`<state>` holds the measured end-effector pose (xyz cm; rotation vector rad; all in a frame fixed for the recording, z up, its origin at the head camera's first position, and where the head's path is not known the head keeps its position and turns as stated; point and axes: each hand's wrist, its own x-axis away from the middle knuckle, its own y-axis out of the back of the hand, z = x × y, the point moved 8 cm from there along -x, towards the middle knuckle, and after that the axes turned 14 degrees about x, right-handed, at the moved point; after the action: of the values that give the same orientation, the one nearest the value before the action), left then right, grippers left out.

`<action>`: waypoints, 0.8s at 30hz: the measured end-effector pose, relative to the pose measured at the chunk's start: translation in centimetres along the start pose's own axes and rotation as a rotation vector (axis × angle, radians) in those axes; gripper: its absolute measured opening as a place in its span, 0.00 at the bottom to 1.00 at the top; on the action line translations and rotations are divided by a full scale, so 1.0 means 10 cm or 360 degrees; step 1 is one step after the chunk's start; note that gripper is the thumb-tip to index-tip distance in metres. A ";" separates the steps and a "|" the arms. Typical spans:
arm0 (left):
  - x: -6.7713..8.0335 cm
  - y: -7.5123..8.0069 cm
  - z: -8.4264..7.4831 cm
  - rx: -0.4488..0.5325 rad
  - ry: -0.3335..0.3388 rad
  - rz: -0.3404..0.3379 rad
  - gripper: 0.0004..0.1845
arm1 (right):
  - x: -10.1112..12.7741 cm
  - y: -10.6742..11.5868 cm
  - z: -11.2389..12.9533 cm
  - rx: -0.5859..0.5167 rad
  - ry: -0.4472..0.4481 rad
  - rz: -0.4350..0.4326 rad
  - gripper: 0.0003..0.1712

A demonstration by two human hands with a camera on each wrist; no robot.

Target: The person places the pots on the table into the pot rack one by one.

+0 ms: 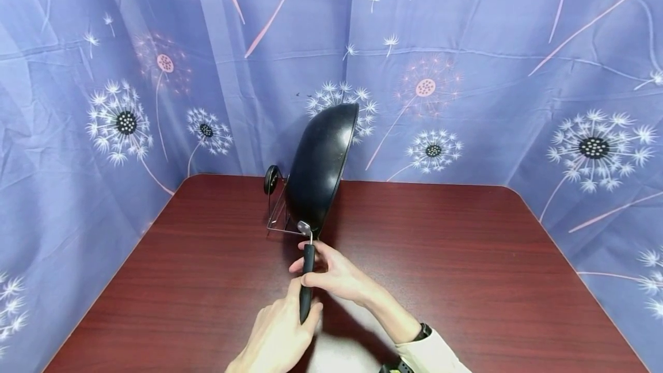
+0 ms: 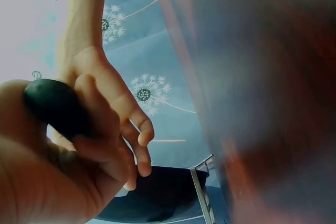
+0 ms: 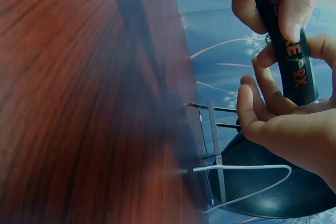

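A black wok (image 1: 321,160) stands tilted on its side, its outer bottom facing left and its long handle (image 1: 308,269) pointing toward me. My left hand (image 1: 282,327) grips the handle's end; in the left wrist view, the fingers (image 2: 105,129) curl round the black grip. Farther up the handle is my right hand (image 1: 336,272), its thumb on the near side and its fingers loosely bent behind. Orange lettering shows on the handle in the right wrist view. Against the wok's left side stands a wire rack (image 1: 279,229); whether it bears the wok's weight, I cannot tell.
A small black disc-like part (image 1: 271,179) sits at the rack's upper left. The dark red wooden table (image 1: 440,246) extends to both sides. Blue curtains (image 1: 466,27) with dandelion prints enclose the back and sides. A pale patch (image 1: 342,353) shows at the table's front.
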<state>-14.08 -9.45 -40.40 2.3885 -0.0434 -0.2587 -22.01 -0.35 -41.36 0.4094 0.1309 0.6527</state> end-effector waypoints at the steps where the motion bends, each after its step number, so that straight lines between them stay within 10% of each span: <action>1: 0.00 -0.01 0.00 0.0006 -0.0004 0.0015 0.19 | 0.01 0.01 0.00 0.0016 -0.0009 -0.0008 0.37; 15: -0.08 -0.20 -0.01 0.0104 0.0048 0.0363 0.41 | 0.10 0.15 -0.07 -0.0033 -0.0045 -0.0044 0.36; 24: -0.11 -0.23 -0.03 0.0069 -0.0052 0.0351 0.36 | 0.08 0.19 -0.11 0.0030 -0.0054 -0.0070 0.36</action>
<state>-15.23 -7.46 -41.54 2.3975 -0.3288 -0.1939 -22.75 1.89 -41.54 0.4342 0.1136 0.6012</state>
